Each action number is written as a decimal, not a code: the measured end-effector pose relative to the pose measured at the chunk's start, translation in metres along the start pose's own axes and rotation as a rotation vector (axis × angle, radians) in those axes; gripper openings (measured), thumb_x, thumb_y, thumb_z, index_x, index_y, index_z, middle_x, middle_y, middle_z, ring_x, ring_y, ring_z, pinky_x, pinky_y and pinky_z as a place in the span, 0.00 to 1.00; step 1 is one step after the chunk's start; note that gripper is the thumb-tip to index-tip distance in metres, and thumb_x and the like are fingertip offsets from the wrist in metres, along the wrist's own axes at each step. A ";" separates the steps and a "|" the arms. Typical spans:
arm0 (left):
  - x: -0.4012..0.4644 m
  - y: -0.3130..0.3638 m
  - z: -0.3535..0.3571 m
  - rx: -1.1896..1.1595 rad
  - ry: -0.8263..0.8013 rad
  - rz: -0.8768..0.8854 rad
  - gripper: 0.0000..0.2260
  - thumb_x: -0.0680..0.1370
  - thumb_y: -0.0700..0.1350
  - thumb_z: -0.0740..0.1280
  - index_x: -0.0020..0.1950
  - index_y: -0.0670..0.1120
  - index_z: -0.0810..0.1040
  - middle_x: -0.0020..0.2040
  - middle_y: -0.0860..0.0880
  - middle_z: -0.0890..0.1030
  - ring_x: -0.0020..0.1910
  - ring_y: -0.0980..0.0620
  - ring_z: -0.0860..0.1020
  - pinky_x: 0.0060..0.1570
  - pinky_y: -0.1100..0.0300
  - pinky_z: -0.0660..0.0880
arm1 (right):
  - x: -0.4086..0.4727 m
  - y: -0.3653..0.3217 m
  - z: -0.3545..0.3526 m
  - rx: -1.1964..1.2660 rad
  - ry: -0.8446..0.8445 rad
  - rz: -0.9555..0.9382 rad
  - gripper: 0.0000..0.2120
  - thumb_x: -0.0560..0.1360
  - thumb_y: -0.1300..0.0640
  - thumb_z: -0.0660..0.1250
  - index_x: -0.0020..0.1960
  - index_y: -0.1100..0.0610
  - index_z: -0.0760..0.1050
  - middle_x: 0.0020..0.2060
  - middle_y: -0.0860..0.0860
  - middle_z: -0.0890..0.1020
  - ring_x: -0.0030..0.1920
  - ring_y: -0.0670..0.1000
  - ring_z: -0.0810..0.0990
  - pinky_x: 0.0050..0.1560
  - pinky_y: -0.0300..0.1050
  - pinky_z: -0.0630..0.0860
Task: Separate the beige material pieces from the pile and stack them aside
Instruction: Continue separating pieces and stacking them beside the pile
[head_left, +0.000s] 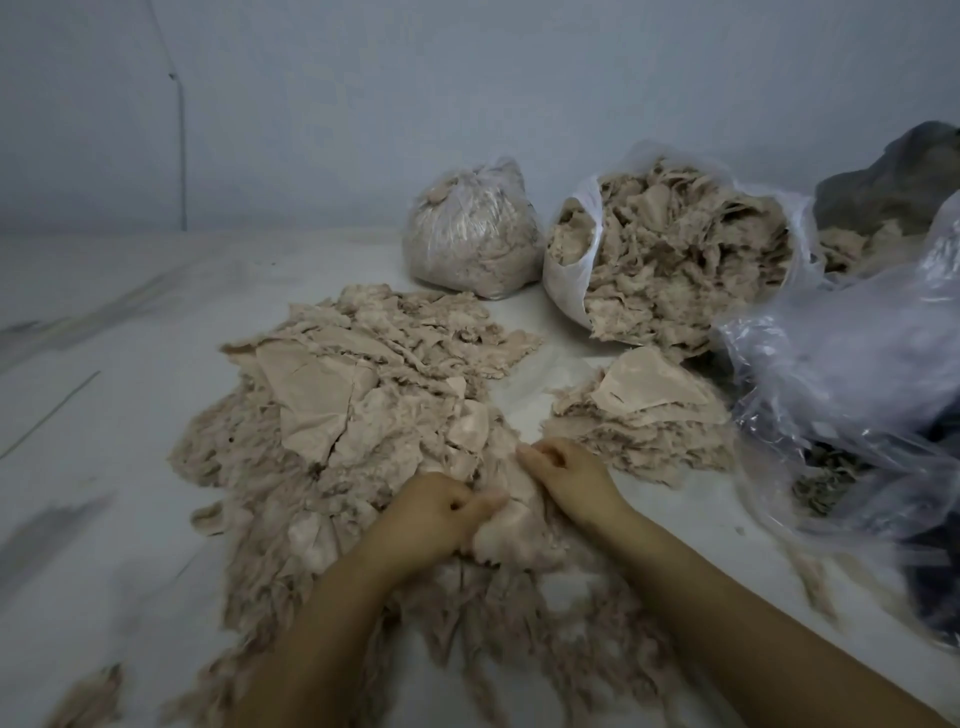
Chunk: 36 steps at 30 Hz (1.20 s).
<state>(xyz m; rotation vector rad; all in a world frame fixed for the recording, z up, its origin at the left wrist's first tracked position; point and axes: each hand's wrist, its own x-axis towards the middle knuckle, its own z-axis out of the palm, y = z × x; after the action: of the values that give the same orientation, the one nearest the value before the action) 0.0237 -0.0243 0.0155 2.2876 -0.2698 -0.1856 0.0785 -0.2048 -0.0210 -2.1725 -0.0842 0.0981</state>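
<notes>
A wide pile of beige material pieces (332, 415) lies spread on the white surface in front of me. To its right sits a smaller stack of flatter beige pieces (644, 415). My left hand (436, 514) and my right hand (566, 473) are both at the near edge of the pile, fingers curled round the same beige piece (511, 530) between them. The piece's underside is hidden by the hands and the pile.
A tied plastic bag of beige scraps (472, 228) and an open bag full of them (675, 249) stand at the back. Loose clear plastic (852, 395) and dark fabric (904, 171) crowd the right side. Frayed scraps (88, 701) lie near the front left.
</notes>
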 end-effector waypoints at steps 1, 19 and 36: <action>-0.001 0.000 -0.002 0.114 -0.067 -0.010 0.25 0.76 0.55 0.67 0.25 0.45 0.65 0.25 0.48 0.65 0.24 0.53 0.63 0.29 0.60 0.62 | 0.003 -0.002 0.004 -0.043 -0.047 0.008 0.17 0.76 0.43 0.65 0.36 0.55 0.74 0.32 0.50 0.76 0.34 0.48 0.74 0.38 0.44 0.68; 0.080 0.011 -0.007 0.663 -0.139 0.185 0.12 0.78 0.42 0.60 0.59 0.47 0.77 0.53 0.48 0.81 0.56 0.47 0.75 0.61 0.58 0.63 | -0.041 0.005 -0.008 -0.034 -0.030 -0.410 0.13 0.68 0.47 0.76 0.38 0.54 0.76 0.57 0.41 0.73 0.62 0.40 0.69 0.59 0.29 0.64; 0.067 -0.010 -0.005 0.192 -0.102 0.119 0.42 0.67 0.59 0.75 0.75 0.53 0.60 0.69 0.52 0.67 0.62 0.58 0.67 0.59 0.64 0.67 | -0.011 -0.008 -0.020 0.175 0.121 -0.264 0.13 0.72 0.62 0.72 0.38 0.53 0.69 0.37 0.48 0.75 0.36 0.41 0.71 0.40 0.35 0.67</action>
<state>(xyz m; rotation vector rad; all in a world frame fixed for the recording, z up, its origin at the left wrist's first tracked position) 0.0913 -0.0313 0.0078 2.4466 -0.4945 -0.2231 0.0697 -0.2176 -0.0030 -1.9696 -0.2818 -0.1704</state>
